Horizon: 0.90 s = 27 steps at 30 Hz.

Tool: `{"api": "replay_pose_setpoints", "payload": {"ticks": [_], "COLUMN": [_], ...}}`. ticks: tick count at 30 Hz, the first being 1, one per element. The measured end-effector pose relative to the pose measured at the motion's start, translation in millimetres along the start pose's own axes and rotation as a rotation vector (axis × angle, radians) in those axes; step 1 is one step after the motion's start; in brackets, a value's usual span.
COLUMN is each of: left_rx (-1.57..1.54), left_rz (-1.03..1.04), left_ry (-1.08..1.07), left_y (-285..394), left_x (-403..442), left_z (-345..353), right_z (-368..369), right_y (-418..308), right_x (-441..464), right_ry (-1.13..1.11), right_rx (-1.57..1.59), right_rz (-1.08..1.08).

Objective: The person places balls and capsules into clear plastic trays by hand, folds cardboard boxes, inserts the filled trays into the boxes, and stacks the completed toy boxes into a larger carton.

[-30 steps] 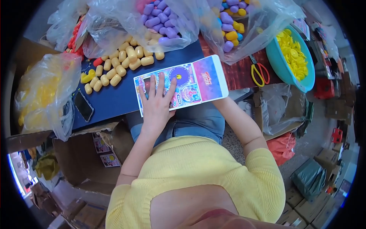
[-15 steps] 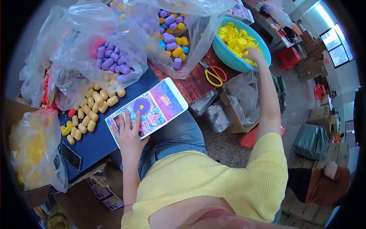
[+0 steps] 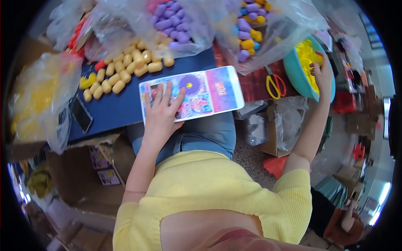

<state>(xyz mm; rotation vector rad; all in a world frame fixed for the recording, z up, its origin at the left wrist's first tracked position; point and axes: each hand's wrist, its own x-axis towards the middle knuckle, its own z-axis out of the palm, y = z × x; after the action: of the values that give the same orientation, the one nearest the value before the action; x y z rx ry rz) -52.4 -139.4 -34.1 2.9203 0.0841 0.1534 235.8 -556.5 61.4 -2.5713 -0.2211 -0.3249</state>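
Observation:
My left hand (image 3: 161, 111) lies with spread fingers on a white-edged printed card (image 3: 222, 92) that has a purple round part and a pink and blue panel. The card rests at the table's front edge, over my lap. At the right, my right hand (image 3: 321, 75) is at the rim of a turquoise bowl (image 3: 293, 69) of flat yellow plastic discs (image 3: 305, 54). Its fingers are curled, and a yellow disc shows between them. Yellow-and-red-handled scissors (image 3: 274, 85) lie between card and bowl.
Cream capsules (image 3: 136, 60) and a phone (image 3: 81, 113) lie on the blue tabletop (image 3: 121, 108). Open plastic bags hold purple capsules (image 3: 172, 23) and mixed-colour capsules (image 3: 249, 35). A bag of yellow pieces (image 3: 35, 98) stands left. Cardboard boxes (image 3: 83, 180) sit below; another person's arm (image 3: 348, 217) shows lower right.
The view has turned and shifted, so the table appears more level. My right hand has risen from among the yellow discs toward the bowl's rim. My left hand stays on the card.

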Motion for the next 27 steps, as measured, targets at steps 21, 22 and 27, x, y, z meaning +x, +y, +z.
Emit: {"api": "replay_pose_setpoints", "payload": {"ticks": [21, 22, 27], "left_rx": [-0.104, -0.110, -0.229], "left_rz": [0.121, 0.114, 0.107], "left_ry": [-0.248, -0.260, -0.430], "left_y": [-33.6, -36.6, -50.7], "left_x": [54.9, 57.2, 83.3], "left_z": [-47.7, -50.7, -73.5], "right_z": [149.3, 152.8, 190.1], "right_y": [-236.5, -239.9, -249.5], "right_x": [-89.6, -79.3, -25.9], "right_ry": [-0.737, -0.787, -1.024], "right_rx": [0.044, 0.036, 0.192], "right_rz": [-0.881, -0.878, -0.660]}}
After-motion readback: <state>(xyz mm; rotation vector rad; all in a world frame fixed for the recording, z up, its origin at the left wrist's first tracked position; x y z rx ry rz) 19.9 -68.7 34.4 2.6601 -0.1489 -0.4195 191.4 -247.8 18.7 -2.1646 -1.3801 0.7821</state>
